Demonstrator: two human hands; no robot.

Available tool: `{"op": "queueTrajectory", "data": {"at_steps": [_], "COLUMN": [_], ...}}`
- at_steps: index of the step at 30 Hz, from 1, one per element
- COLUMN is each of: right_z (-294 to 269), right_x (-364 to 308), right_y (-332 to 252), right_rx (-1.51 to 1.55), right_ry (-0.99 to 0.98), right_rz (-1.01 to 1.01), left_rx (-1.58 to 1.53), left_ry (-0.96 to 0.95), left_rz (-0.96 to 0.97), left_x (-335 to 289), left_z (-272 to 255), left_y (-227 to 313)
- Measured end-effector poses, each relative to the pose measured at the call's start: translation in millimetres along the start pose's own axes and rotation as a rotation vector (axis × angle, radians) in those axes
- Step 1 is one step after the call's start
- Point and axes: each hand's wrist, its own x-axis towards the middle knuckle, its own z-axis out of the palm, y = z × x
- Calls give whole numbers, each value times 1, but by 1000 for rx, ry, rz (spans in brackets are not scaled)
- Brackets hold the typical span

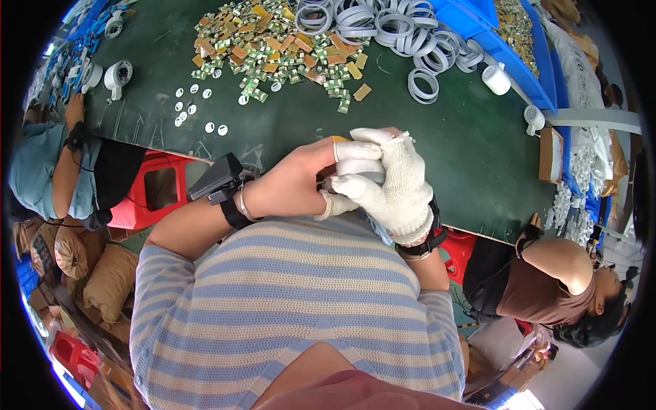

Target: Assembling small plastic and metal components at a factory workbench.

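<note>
My hands meet over the near edge of the dark green table (294, 126). Between them is a smooth white rounded plastic piece (361, 168), mostly covered by fingers. My left hand (290, 176) is bare except for white finger covers, and its fingers close on the piece from the left. My right hand (404, 181), in a white knitted glove, wraps the piece from the other side. The underside of the piece and some fingertips are hidden. A black device is strapped to my left wrist.
Beyond my hands lies a heap of small green and tan circuit boards (280, 55), with white discs (209, 127) to its left. Grey rings (423, 87) pile up further right. White round-headed housings (118, 76) stand left; blue bins (529, 68) line the right. Co-workers sit on both sides.
</note>
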Motion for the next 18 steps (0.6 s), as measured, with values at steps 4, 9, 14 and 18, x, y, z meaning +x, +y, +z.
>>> {"op": "queueTrajectory", "data": {"at_steps": [4, 9, 14, 18], "right_z": [-4, -37, -56, -49], "right_x": [-6, 2, 24, 14], "right_y": [10, 31, 89, 71], "right_rx": [-12, 390, -359, -433], "right_ry": [55, 54, -6, 310], "right_rz": [-12, 467, 580, 66], "left_rx": [128, 409, 1179, 1331], "left_ry": [-165, -56, -62, -83], "left_rz": [-58, 94, -2, 48], "left_x": [10, 52, 105, 119], "left_z": [-2, -12, -38, -38], "left_y": [13, 28, -20, -35]}}
